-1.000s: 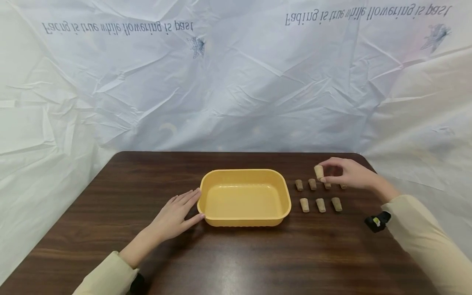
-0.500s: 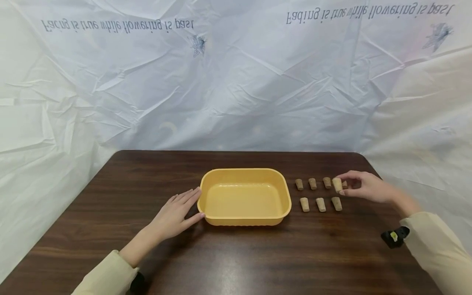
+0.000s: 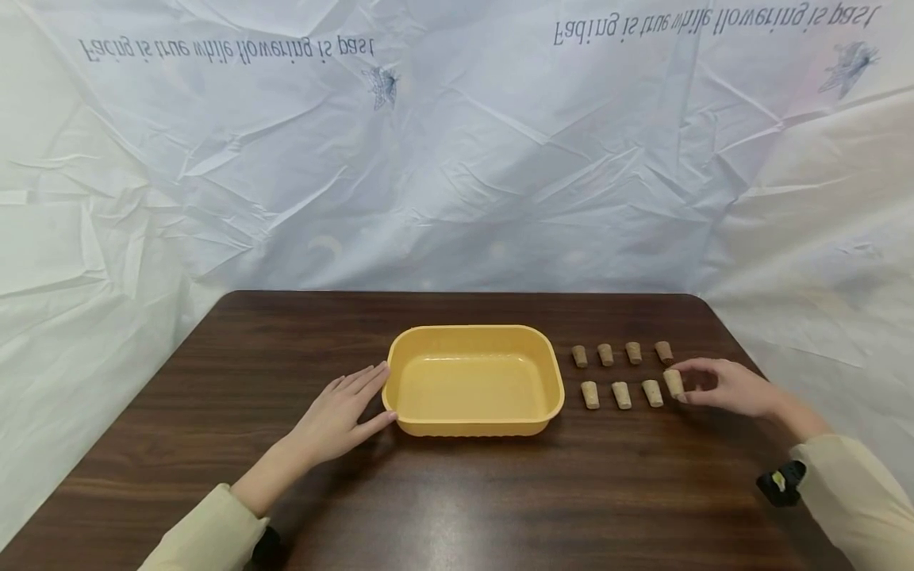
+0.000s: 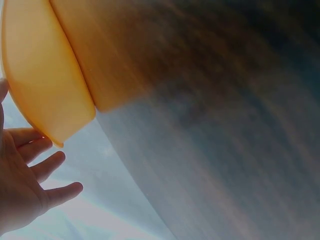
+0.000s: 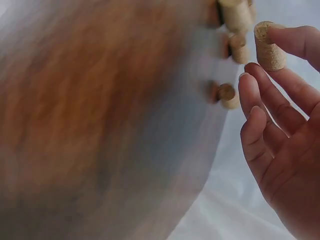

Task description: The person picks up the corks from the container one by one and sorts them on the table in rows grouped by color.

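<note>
Between thumb and index finger, my right hand (image 3: 731,387) pinches a tapered cork stopper (image 3: 673,384) at the right end of the front row. The right wrist view shows the cork (image 5: 270,50) held by its two ends, the other fingers loosely bent. Two rows of corks stand on the table: a darker back row, with one brown cork (image 3: 664,352) just behind the held one, and a lighter front row, with a cork (image 3: 652,393) to its left. My left hand (image 3: 336,420) rests with straight fingers against the left rim of a yellow plastic basin (image 3: 471,429).
The dark wooden table (image 3: 457,507) has rounded far corners. Behind it hangs a creased white sheet (image 3: 457,174) with printed lettering. The basin sits mid-table, left of the cork rows, with nothing inside it.
My right hand has moved right and toward me with the cork, from over the back row down to the front row's right end. The left hand and basin have stayed put.
</note>
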A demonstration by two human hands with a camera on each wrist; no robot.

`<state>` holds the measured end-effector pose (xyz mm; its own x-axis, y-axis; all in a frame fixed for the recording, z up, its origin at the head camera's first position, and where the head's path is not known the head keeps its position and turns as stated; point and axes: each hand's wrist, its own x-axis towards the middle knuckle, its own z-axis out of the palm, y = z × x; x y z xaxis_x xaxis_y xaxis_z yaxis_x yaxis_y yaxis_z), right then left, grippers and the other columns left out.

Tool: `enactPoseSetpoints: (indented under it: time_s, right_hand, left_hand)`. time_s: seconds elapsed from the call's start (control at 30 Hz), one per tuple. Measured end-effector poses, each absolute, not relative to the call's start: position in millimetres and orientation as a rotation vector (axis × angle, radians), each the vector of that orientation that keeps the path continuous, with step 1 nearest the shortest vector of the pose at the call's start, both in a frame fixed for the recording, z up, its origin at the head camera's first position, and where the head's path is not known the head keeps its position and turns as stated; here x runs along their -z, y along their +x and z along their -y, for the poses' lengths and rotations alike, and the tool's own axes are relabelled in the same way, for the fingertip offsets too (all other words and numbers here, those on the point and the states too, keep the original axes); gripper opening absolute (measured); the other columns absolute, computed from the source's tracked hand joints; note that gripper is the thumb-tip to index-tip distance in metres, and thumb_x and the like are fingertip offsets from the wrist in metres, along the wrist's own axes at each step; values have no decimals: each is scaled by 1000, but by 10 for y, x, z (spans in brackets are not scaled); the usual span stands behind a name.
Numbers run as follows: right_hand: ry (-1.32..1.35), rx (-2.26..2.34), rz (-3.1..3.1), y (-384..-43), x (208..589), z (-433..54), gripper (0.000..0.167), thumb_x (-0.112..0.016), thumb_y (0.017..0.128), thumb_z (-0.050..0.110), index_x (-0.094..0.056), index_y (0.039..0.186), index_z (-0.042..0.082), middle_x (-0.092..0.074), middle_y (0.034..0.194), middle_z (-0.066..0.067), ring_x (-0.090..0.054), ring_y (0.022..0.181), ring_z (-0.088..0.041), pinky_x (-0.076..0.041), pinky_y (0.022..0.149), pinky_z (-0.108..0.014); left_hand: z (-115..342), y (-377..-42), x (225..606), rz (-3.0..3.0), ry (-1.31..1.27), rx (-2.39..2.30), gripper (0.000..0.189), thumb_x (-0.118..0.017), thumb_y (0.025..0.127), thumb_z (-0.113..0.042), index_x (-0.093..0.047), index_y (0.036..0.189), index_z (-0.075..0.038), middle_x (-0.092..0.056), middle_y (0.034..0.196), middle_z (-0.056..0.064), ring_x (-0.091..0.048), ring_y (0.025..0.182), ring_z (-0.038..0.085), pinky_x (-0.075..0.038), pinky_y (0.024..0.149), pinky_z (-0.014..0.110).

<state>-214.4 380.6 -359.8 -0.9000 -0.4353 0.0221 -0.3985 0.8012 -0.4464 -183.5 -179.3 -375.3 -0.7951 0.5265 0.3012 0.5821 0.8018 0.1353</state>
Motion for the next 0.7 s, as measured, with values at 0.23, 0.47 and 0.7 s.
enactPoseSetpoints:
  time_s: [0.23, 0.47, 0.7]
  right_hand:
    - [-649, 737, -2882, -2125, 3721, -3953, 41, -64, 81, 15, -52, 113, -9, -55, 92, -4, -50, 75, -5, -42, 55, -26]
    - [-644, 781, -2863, -2134, 3788, -4011, 40, -63, 82, 13, -51, 113, -9, -52, 84, -1, -46, 66, -4, -39, 53, -25]
    - [-735, 811, -2849, -2162, 3847, -4033, 36, -62, 83, 10, -50, 111, -10, -49, 75, 2, -42, 57, -4, -34, 49, -24]
  left_hand:
    - [1792, -1840, 3758, 2736, -858, 319, 68, -46, 86, -52, -38, 134, -6, -37, 135, 10, -36, 120, 28, -28, 92, 53]
    - [1789, -1839, 3757, 2733, -859, 327, 68, -46, 86, -52, -38, 134, -6, -36, 136, 9, -37, 120, 27, -28, 92, 53]
    - [1786, -1840, 3757, 2733, -860, 326, 68, -46, 86, -52, -38, 134, -6, -37, 135, 9, -37, 120, 27, -28, 92, 53]
